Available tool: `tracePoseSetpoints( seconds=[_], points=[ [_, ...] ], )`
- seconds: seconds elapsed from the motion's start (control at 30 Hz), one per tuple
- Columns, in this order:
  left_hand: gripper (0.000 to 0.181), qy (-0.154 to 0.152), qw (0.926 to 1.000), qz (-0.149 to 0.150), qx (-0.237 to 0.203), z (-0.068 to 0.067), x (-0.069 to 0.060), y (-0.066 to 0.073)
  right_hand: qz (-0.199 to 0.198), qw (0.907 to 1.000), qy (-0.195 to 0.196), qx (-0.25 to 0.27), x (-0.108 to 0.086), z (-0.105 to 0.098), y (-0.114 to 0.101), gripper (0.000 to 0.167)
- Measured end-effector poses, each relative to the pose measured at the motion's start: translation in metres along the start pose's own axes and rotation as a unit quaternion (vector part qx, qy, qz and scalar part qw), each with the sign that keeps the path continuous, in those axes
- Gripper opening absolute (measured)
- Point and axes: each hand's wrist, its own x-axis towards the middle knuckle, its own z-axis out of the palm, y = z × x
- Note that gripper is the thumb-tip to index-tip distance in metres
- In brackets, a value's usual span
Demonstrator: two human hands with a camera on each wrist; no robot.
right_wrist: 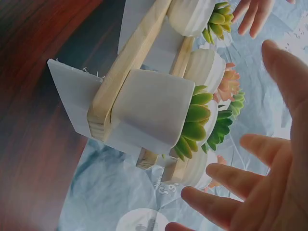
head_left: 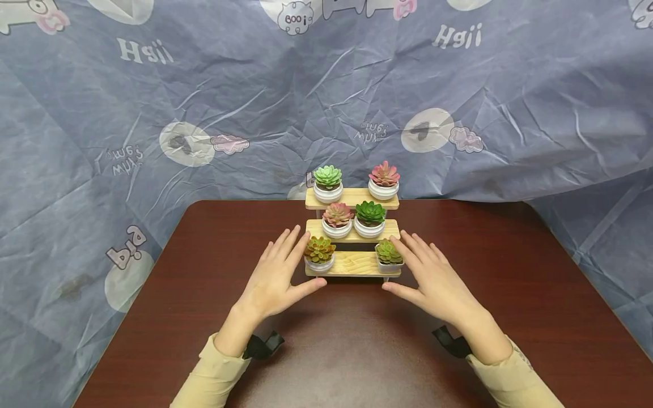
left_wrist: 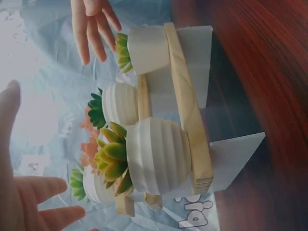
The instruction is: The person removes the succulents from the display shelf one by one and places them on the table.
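A three-tier wooden stand [head_left: 352, 264] bears several small succulents in white pots, two on each tier. My left hand [head_left: 275, 280] is spread beside the stand's left end, nearest the orange-green succulent [head_left: 319, 250] in its ribbed round pot [left_wrist: 159, 156]. On the other side my right hand [head_left: 437, 279] is spread by the yellow-green succulent [head_left: 390, 251] in a squarish pot [right_wrist: 151, 110]. Pink [head_left: 338, 215] and dark green [head_left: 370, 213] succulents share the middle tier; light green [head_left: 327, 177] and pink-red [head_left: 385, 174] ones stand on top. Neither hand holds anything.
The stand is at the back of a dark brown table [head_left: 347, 351]. Behind it hangs a wrinkled blue-grey cloth [head_left: 306, 102] with cartoon prints. Black straps [head_left: 262, 345] are around both wrists.
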Motion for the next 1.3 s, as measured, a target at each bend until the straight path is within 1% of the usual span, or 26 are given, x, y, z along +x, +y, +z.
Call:
tracePoseSetpoints(
  seconds=[0.1, 0.2, 0.37, 0.43, 0.57, 0.73, 0.83, 1.0, 1.13, 1.3],
  points=[
    [0.084, 0.023, 0.9994, -0.008, -0.023, 0.000, 0.001, -0.003, 0.005, 0.9998, 0.014, 0.012, 0.001, 0.001, 0.002, 0.086],
    [0.077, 0.050, 0.9973, -0.018, -0.051, 0.002, 0.001, -0.005, 0.011, 0.9993, 0.028, 0.024, 0.002, 0.004, 0.003, 0.085],
    [0.062, 0.097, 0.9907, -0.042, -0.085, 0.007, 0.002, -0.008, 0.024, 0.9972, 0.050, 0.050, 0.003, 0.009, 0.006, 0.083],
    [0.057, 0.111, 0.9877, -0.051, -0.097, 0.009, 0.002, -0.009, 0.031, 0.9962, 0.055, 0.060, 0.003, 0.011, 0.007, 0.083],
    [0.051, 0.129, 0.9818, -0.064, -0.123, 0.014, 0.003, -0.013, 0.042, 0.9939, 0.062, 0.081, 0.002, 0.015, 0.010, 0.082],
    [0.044, 0.141, 0.9748, -0.081, -0.153, 0.021, 0.004, -0.017, 0.057, 0.9903, 0.071, 0.105, 0.001, 0.020, 0.013, 0.080],
    [0.041, 0.143, 0.9699, -0.094, -0.173, 0.025, 0.004, -0.020, 0.070, 0.9869, 0.077, 0.124, 0.000, 0.022, 0.014, 0.079],
    [0.040, 0.136, 0.9625, -0.117, -0.203, 0.032, 0.004, -0.024, 0.095, 0.9786, 0.090, 0.159, -0.002, 0.026, 0.014, 0.078],
    [0.039, 0.131, 0.9573, -0.133, -0.221, 0.037, 0.003, -0.027, 0.099, 0.9735, 0.098, 0.181, -0.003, 0.030, 0.015, 0.078],
    [0.041, 0.121, 0.9530, -0.153, -0.232, 0.043, 0.003, -0.029, 0.102, 0.9685, 0.105, 0.201, -0.004, 0.035, 0.017, 0.079]
  ],
)
